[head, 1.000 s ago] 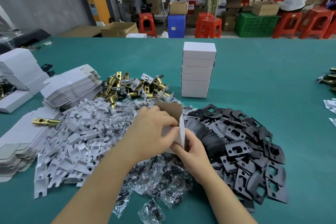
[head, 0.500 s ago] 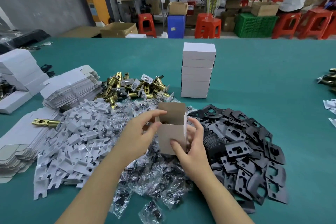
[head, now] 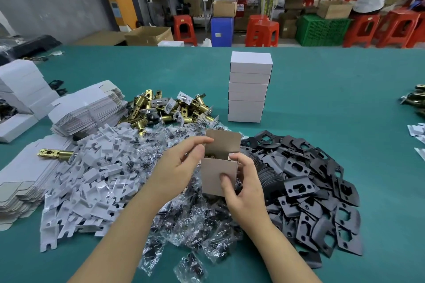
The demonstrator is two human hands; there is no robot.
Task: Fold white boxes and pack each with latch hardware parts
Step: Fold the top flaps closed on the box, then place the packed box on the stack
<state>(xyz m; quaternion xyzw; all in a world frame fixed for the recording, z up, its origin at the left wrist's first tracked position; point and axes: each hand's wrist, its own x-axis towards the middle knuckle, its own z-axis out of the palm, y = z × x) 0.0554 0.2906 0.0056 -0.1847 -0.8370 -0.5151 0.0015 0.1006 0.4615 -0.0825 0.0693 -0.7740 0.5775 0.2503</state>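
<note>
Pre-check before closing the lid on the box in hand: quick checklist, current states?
1. Box held: right hand grips its front and side. Ok.
2. Lid flap up and clear of the opening: ok.
3. Left hand free for tucking: fingers loosely curled beside the box, holding nothing. Ok.
4. Contents: something brass-coloured shows inside; full set cannot tell.
5. Finished stack of white boxes upright for placing: ok.

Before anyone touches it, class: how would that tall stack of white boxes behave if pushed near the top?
The stack of white boxes would probably tip or shed its top boxes: it is tall, narrow and unevenly aligned. The boxes look like thin card, so likely light unless filled. On the cloth-like table the base may grip, not slide.
</note>
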